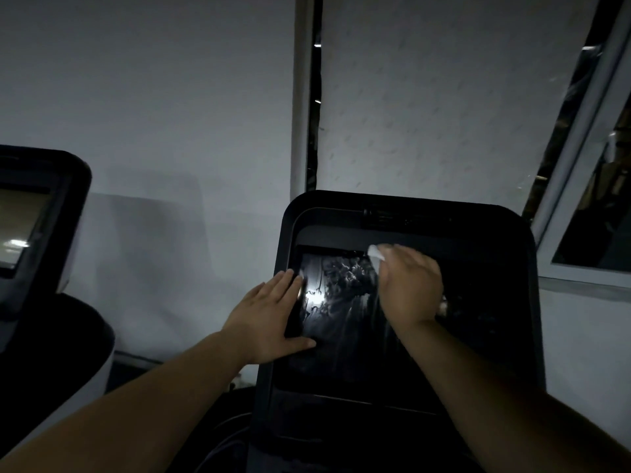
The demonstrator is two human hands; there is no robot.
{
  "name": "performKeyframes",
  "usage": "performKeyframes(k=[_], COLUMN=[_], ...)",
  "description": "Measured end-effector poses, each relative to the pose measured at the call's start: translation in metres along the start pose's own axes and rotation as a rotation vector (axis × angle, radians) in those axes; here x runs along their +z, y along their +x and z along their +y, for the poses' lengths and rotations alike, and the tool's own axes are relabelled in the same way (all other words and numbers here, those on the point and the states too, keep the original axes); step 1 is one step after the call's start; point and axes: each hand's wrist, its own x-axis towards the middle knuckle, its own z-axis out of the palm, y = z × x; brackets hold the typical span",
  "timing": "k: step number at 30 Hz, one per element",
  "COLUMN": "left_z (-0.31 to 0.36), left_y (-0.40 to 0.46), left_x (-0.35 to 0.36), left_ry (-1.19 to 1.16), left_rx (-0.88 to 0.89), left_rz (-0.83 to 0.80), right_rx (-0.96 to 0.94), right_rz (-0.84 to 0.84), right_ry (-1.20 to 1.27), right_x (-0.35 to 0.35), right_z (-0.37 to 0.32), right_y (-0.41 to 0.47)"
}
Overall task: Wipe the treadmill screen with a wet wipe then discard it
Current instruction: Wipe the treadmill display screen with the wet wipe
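Observation:
The treadmill screen (345, 302) is a dark glass panel set in a black console (409, 206), with wet streaks and a bright reflection on its left half. My right hand (409, 288) presses a white wet wipe (375, 252) flat against the upper middle of the screen; only a corner of the wipe shows past the fingertips. My left hand (273, 312) rests flat on the console's left edge, fingers together along the frame and thumb on the glass, holding nothing.
A second treadmill console (37, 213) with a lit screen stands at the far left. A pale wall and roller blind (426, 97) rise right behind the console. A window frame (587, 186) slants down at the right. The room is dim.

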Motion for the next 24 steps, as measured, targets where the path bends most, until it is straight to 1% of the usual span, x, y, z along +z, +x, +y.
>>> performKeyframes(k=[3,7,9,11,14,15,16,18,20,21,24], left_z=[-0.008,-0.025,-0.031,-0.035,-0.044,-0.046,-0.049,-0.055,-0.058,-0.058,-0.056], left_y=[0.006,0.010,0.011,0.011,0.011,0.012,0.012,0.014,0.015,0.015,0.014], left_x=[0.006,0.016,0.020,0.020,0.019,0.019,0.020,0.023,0.025,0.026,0.025], left_ry=[0.012,0.054,0.064,0.051,0.083,0.097,0.107,0.127,0.142,0.146,0.158], left_rx=[0.018,0.090,0.129,0.159,0.206,0.220,0.234,0.259,0.268,0.269,0.253], left_rz=[0.012,0.022,0.039,0.062,0.048,0.035,0.026,0.027,0.039,0.042,0.052], right_rx=[-0.150,-0.349,-0.403,-0.411,-0.282,-0.284,-0.328,-0.450,-0.540,-0.542,-0.386], right_rz=[-0.063,-0.320,-0.349,-0.344,-0.369,-0.401,-0.439,-0.475,-0.453,-0.439,-0.397], right_ry=[-0.007,-0.142,-0.159,-0.180,-0.183,-0.188,-0.185,-0.102,-0.008,0.005,-0.038], right_x=[0.031,0.056,0.055,0.051,0.050,0.053,0.056,0.065,0.069,0.070,0.073], right_z=[-0.012,-0.023,-0.016,-0.011,-0.015,-0.022,-0.030,-0.045,-0.050,-0.048,-0.045], right_y=[-0.010,-0.061,-0.071,-0.068,-0.052,-0.049,-0.050,-0.058,-0.065,-0.064,-0.046])
